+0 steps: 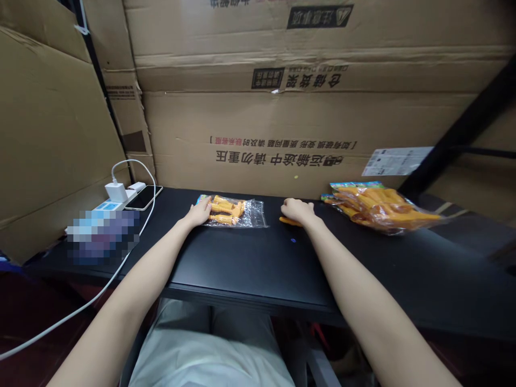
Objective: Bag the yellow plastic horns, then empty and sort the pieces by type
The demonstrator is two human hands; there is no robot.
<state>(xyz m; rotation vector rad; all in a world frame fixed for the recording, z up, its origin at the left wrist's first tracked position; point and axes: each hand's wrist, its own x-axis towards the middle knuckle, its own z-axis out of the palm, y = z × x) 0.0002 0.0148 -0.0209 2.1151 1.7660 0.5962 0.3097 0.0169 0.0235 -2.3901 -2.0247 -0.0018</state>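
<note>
My left hand (199, 212) lies with its fingers stretched over the left end of a clear plastic bag (258, 214) flat on the black table. Inside the bag are several orange plastic pieces (223, 219), and a bit of coloured card shows at its left end. To the right of the bag, my right hand (297, 209) is curled down over an orange piece (290, 221). Part of that piece sticks out under the fingers; the rest is hidden by the hand.
A pile of bagged orange pieces (379, 208) sits at the right. A small blue scrap (293, 240) lies on the black table (245, 263). At the left are a power strip (108, 206), a charger (115, 192) with a white cable and a phone (144, 198). Cardboard (258, 118) stands behind.
</note>
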